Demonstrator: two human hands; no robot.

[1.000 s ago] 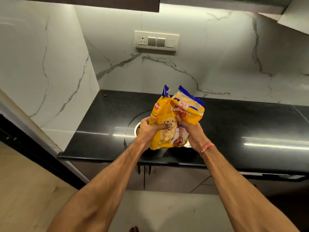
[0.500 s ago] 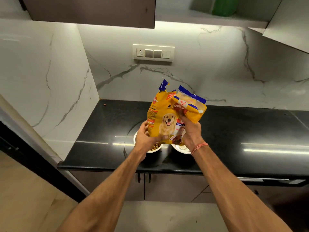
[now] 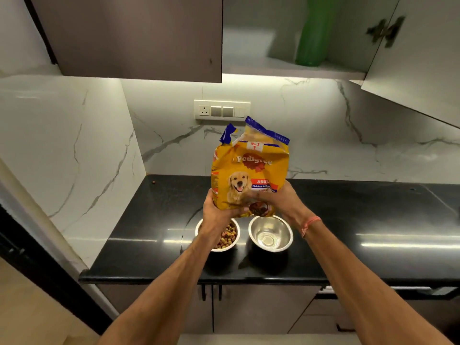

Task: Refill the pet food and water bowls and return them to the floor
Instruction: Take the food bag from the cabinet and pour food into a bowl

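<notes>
Left hand [image 3: 219, 212]: closed round the food bag's [image 3: 249, 170] lower left.
Right hand [image 3: 281, 200]: clasping its lower right.
Bag: upright, long axis twelve-to-six, above the counter [image 3: 373, 220].
Kibble bowl [image 3: 227, 236]: six o'clock, under the left hand.
Water bowl [image 3: 270, 232]: beside it, three o'clock.

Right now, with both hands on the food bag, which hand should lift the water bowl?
Right hand: the steel bowl sits directly beneath it, while the left hand is over the kibble bowl.

one head-worn wide-angle view looks forward and slightly down from standing height, facing the marble back wall [image 3: 323, 135]. it sits close over the black counter [image 3: 348, 220], both forearms reaching in from the bottom edge.
</notes>
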